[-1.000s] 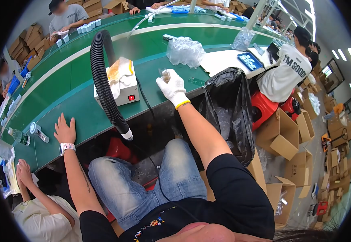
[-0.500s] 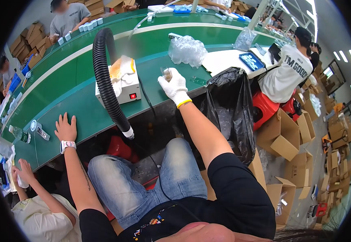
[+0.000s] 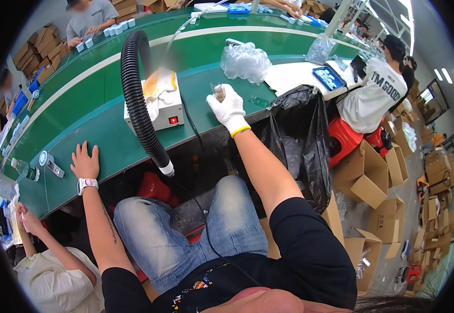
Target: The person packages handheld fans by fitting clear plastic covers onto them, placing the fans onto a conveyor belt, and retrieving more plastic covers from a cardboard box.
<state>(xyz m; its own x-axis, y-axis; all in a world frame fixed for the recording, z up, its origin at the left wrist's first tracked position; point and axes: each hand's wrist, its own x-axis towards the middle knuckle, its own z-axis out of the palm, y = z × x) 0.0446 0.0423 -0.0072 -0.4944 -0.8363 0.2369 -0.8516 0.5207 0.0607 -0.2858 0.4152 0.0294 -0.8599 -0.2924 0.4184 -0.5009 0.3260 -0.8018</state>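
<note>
My left hand [image 3: 85,163] is bare and lies flat on the green table [image 3: 109,133] near its front edge, fingers spread, a watch [image 3: 87,184] on the wrist. On my right hand [image 3: 228,108] is a white knit glove with a yellow cuff. Its fingers are closed around a small clear piece with a brownish part [image 3: 219,94], too small to name. Between the hands stands a white box-shaped machine [image 3: 167,112] with a lit red switch. An orange-and-white glove [image 3: 159,88] is draped over it, and a black corrugated hose [image 3: 133,88] arches in front.
Clear plastic packaging [image 3: 245,63] lies behind my right hand. A black bag [image 3: 300,135] hangs at the table edge. Left are a water bottle [image 3: 25,169] and a small device [image 3: 54,167]. Co-workers [image 3: 373,86] sit around. Cardboard boxes [image 3: 365,172] stand on the floor.
The whole view has shifted slightly. My right hand keeps its hold on the small clear piece, and my left hand stays flat on the table.
</note>
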